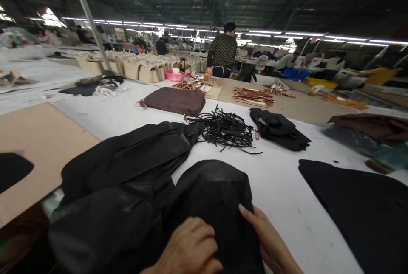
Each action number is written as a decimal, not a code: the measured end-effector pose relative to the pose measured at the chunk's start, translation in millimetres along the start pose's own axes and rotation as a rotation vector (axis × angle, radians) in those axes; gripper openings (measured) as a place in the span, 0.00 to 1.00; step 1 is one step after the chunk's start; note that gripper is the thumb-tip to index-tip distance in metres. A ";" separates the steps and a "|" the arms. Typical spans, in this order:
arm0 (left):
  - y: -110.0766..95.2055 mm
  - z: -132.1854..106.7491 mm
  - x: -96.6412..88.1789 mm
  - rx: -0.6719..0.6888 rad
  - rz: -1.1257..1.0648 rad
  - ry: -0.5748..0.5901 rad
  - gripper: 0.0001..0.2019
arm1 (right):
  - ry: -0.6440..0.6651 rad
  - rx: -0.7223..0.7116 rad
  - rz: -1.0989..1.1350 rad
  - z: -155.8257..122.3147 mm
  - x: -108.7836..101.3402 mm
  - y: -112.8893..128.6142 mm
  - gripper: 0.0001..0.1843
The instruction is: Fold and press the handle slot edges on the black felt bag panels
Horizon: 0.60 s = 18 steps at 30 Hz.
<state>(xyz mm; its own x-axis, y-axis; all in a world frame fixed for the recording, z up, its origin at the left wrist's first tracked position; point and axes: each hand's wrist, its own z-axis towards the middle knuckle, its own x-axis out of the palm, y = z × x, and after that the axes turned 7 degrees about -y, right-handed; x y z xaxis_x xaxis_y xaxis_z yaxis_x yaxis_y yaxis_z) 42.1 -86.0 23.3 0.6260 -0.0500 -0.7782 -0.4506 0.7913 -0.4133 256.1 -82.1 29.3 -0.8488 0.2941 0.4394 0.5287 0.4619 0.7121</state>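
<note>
A black, leather-like sheet with a rounded far end lies in front of me on the white table. My right hand grips its right edge, thumb on top and the other fingers at the side and partly hidden. Over the sheet's near part is my left hand, its fingers curled; what they hold, if anything, is hidden. To the left, a large heap of creased black sheets runs up against the piece. A tangle of thin black strips sits just beyond.
Flat black pieces lie at right, a folded black bundle farther back. A brown bundle and brown strips lie beyond. A tan board is at left. A person in a striped top stands across the table.
</note>
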 end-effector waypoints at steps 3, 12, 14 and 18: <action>27.2 -22.9 -40.8 -0.162 0.364 -0.156 0.14 | -0.091 0.029 -0.058 1.0 -11.5 5.1 0.24; 58.4 -81.0 -78.9 -0.591 0.494 -0.015 0.41 | -0.278 0.065 -0.160 4.1 -34.7 10.5 0.32; 71.0 -83.9 -90.9 -0.554 0.579 -0.040 0.32 | -0.287 0.047 -0.235 4.6 -46.2 15.2 0.32; 95.2 -90.4 -109.9 -0.567 0.576 0.027 0.24 | -0.287 -0.036 -0.394 3.0 -58.2 25.7 0.30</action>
<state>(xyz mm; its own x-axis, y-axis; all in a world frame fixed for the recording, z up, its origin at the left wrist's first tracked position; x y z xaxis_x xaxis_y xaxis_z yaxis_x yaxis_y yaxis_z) -127.2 -60.3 26.8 0.1851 0.2506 -0.9502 -0.9563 0.2686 -0.1155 319.1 -84.9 20.4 -0.9455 0.3241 -0.0320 0.1633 0.5568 0.8144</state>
